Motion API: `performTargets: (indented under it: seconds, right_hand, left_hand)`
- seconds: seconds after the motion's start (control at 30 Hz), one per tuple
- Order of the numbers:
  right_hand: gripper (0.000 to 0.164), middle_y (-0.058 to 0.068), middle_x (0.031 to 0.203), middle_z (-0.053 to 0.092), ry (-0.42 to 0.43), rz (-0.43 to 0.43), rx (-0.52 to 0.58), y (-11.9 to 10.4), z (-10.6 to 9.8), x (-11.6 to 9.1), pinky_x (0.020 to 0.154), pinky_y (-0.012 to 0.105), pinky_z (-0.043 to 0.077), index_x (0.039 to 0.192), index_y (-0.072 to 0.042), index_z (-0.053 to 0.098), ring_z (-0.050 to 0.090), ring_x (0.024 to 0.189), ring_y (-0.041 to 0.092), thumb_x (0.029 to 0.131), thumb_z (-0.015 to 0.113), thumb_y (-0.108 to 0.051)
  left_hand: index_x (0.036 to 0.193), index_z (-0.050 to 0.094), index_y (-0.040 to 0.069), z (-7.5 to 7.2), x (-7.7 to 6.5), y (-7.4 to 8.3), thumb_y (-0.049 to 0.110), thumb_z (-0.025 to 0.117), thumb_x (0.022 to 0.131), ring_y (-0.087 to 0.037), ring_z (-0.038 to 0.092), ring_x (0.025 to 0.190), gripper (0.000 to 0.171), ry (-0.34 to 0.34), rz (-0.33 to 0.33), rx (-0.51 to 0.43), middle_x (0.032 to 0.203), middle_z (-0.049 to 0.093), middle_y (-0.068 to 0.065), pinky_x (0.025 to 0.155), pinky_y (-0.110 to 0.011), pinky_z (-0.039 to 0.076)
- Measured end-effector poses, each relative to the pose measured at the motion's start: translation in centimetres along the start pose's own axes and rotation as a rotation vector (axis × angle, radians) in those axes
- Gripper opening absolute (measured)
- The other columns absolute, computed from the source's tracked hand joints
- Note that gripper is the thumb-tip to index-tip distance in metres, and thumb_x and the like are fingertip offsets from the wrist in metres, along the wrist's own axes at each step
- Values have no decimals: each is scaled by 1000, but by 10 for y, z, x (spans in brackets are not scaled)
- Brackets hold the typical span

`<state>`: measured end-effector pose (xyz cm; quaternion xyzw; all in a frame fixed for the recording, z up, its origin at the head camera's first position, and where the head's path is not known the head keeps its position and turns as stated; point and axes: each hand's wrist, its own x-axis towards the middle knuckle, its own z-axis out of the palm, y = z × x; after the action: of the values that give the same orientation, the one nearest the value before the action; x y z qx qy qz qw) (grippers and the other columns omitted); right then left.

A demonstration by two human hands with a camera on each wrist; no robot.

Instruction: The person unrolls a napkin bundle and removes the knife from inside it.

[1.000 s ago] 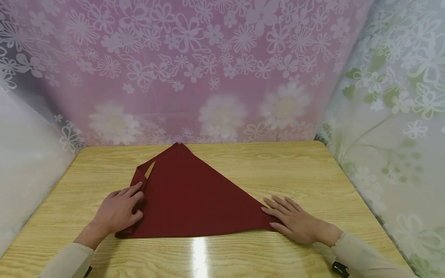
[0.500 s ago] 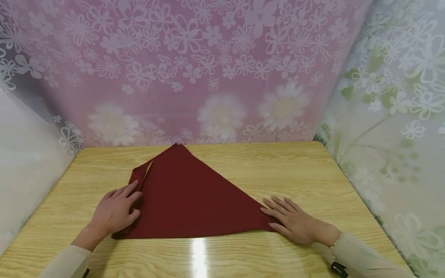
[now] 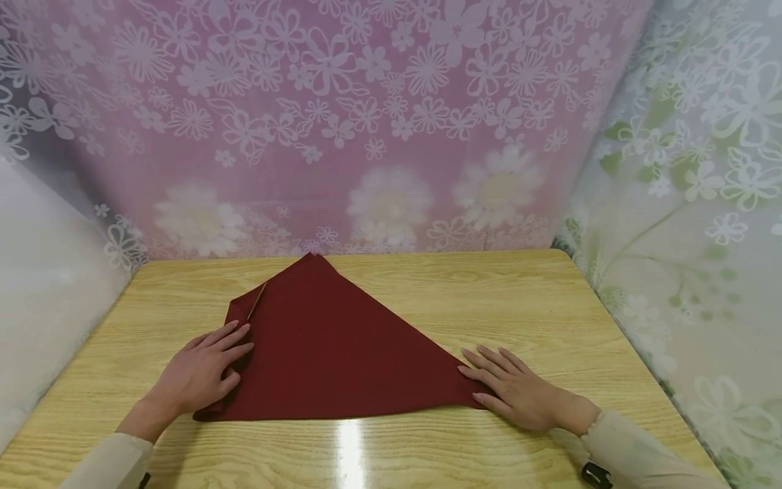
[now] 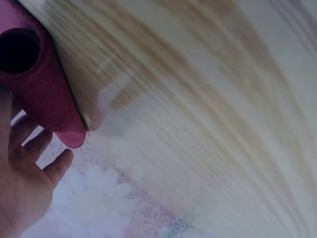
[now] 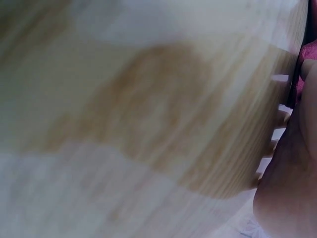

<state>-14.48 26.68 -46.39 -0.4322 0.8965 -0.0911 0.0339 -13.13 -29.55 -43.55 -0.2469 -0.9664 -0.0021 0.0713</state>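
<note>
A dark red cloth (image 3: 342,353), folded into a rough triangle, lies flat with its peak near the table's far edge. Its left side is turned over, and a thin slit of wood shows along that fold. My left hand (image 3: 204,367) rests on the turned-over part with its fingers extended. In the left wrist view the cloth (image 4: 49,94) curves into a hollow roll with a dark opening, above the left hand (image 4: 27,191). On the right corner my right hand (image 3: 525,397) presses with spread, straight fingers. The right wrist view catches the side of the right hand (image 5: 292,168) against the table.
The wood-grain table (image 3: 489,285) extends around the cloth on all sides, with a bright reflection near its front. A pink flowered curtain (image 3: 391,136) hangs behind it, and a pale flowered curtain (image 3: 690,224) borders the right side.
My left hand has shifted slightly left and its fingers have straightened. The turned-over cloth edge moved left with it, and the wood-coloured gap narrowed to a slit. My right hand stayed put.
</note>
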Motion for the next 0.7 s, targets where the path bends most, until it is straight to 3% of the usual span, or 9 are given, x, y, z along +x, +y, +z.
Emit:
performTargets:
  seconds: [0.5,0.7]
  right_hand:
    - [49,11,155,24,63,-19,32,-6,-3,0,112,32,-9,150,-18,34,21,139,37,103,42,-31]
    - [49,11,155,24,49,-5,36,-8,-6,1,111,38,-3,150,-17,34,21,139,37,103,42,-31]
  left_hand:
    - [129,63,10,-7,-14,-12,21,56,91,-33,37,133,40,-41,-93,-64,145,43,-12,96,-54,39]
    - [139,53,13,-4,-20,-16,42,51,98,-34,36,133,50,-111,-119,-100,147,39,-14,94,-56,40]
